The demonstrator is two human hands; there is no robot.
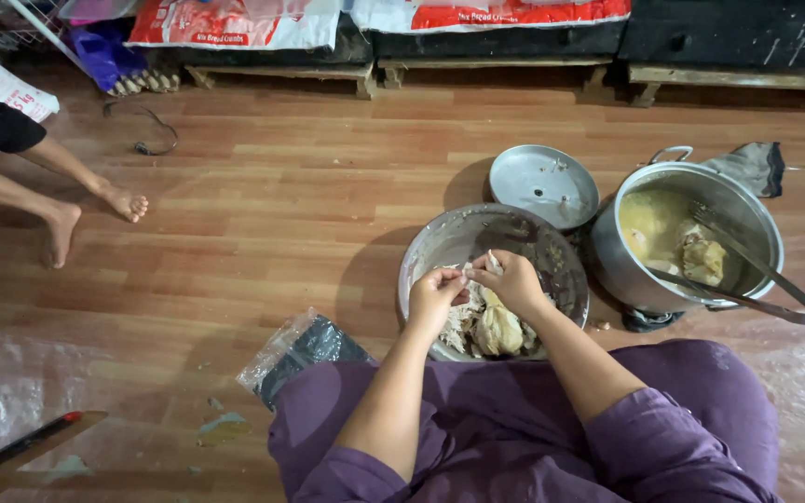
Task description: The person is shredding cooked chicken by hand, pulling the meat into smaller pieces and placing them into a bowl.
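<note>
My left hand (435, 291) and my right hand (512, 279) meet over a round metal bowl (440, 237) on the wooden floor. Both pinch a pale strip of cooked chicken (490, 264) between the fingertips. Beneath the hands, shredded meat and a larger chicken piece (498, 329) lie in the near part of the bowl. I sit cross-legged in purple clothes right behind the bowl.
A large metal pot (635, 270) with yellow broth, chicken pieces and metal tongs (757, 284) stands to the right. Its lid (542, 183) lies upside down behind the bowl. A plastic bag (302, 349) lies by my left knee. Another person's bare feet (95, 216) rest at the left.
</note>
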